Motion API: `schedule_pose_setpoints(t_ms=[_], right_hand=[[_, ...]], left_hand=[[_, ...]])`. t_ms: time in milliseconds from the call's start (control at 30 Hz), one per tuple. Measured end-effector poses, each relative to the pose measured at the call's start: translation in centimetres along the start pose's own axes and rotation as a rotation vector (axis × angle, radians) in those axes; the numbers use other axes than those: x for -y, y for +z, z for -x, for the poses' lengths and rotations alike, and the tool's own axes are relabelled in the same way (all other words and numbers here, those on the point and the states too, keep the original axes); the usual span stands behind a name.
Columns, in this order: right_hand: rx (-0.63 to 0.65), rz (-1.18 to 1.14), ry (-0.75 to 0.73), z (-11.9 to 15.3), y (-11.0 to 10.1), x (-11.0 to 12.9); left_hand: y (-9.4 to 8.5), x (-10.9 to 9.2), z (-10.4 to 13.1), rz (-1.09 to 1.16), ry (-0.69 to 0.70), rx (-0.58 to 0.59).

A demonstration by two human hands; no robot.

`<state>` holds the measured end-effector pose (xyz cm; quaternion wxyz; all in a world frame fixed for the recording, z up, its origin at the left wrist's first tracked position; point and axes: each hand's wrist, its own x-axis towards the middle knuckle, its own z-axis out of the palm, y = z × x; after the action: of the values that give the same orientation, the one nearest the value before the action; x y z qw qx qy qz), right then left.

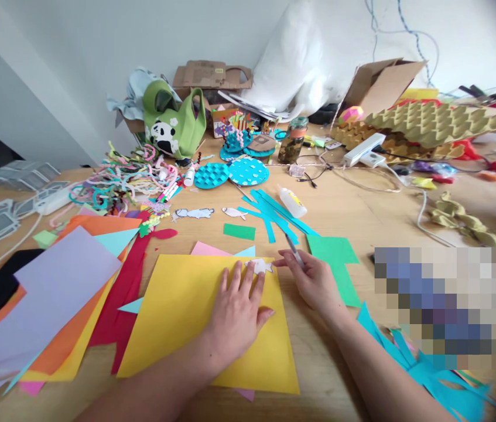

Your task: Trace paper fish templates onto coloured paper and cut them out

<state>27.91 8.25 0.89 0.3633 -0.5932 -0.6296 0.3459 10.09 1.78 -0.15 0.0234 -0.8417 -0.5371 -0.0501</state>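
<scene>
Yellow paper (177, 316) is lying before the person on the wooden surface (318, 372), and a white fish cutout (259, 266) is resting on it close to the far right corner. The left hand (236, 310) is pressing flat on the sheet, its fingers spreading slightly apart and reaching the cutout's lower edge, seemingly keeping both layers from sliding. The right hand (315, 281) is closing its fingers around a slim pen (295, 252), while its foremost fingertips are meeting the fish's tail, perhaps steadying that end; the pen is angling up off the paper, so it is probably being kept handy rather than drawing.

Along the edges, the yellow sheet's right side is running just beside the right hand, with a green sheet (335, 258) lying beyond it and partly passing behind that hand. Blue strips (274, 212) and a glue bottle (293, 201) are crowding the far side, and a small green rectangle (239, 231) is sitting between them and the yellow paper. Red paper (120, 293) is bordering the left edge. Bare wood is showing between the sheet and the right forearm, leaving that arm some room for shifting sideways.
</scene>
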Motion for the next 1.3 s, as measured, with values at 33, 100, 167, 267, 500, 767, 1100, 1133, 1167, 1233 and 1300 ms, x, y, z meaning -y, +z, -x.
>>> schedule_pose_setpoints(t_ms=[33, 100, 167, 267, 500, 767, 1100, 1133, 1167, 1233, 1300], right_hand=[[0.028, 0.026, -0.019, 0.08, 0.10, -0.09], [0.069, 0.088, -0.047, 0.22, 0.34, -0.33], [0.083, 0.129, -0.059, 0.28, 0.52, -0.52], [0.078, 0.154, -0.057, 0.26, 0.60, -0.57], [0.078, 0.166, -0.055, 0.22, 0.53, -0.35], [0.082, 0.185, -0.049, 0.25, 0.51, -0.34], [0.067, 0.182, -0.053, 0.23, 0.52, -0.13], [0.065, 0.183, -0.052, 0.24, 0.52, -0.11], [0.063, 0.182, -0.053, 0.25, 0.51, -0.12], [0.047, 0.168, -0.050, 0.23, 0.46, -0.17], [0.006, 0.142, -0.036, 0.18, 0.34, -0.24]], left_hand=[[0.03, 0.01, 0.01, 0.003, -0.001, -0.001], [0.08, 0.04, 0.02, 0.015, -0.002, -0.006], [0.11, 0.06, 0.01, 0.023, 0.001, -0.012], [0.14, 0.04, -0.01, 0.018, 0.001, -0.021], [0.10, -0.08, -0.01, 0.001, 0.000, -0.014], [-0.05, 0.00, 0.03, 0.005, 0.001, -0.005], [-0.12, 0.00, -0.03, 0.027, 0.002, -0.011], [-0.16, -0.01, -0.02, 0.025, 0.003, -0.010], [-0.19, -0.01, -0.02, 0.022, 0.003, -0.010], [-0.22, -0.02, -0.01, 0.018, 0.005, -0.010], [-0.21, -0.02, 0.00, 0.014, 0.005, -0.014]])
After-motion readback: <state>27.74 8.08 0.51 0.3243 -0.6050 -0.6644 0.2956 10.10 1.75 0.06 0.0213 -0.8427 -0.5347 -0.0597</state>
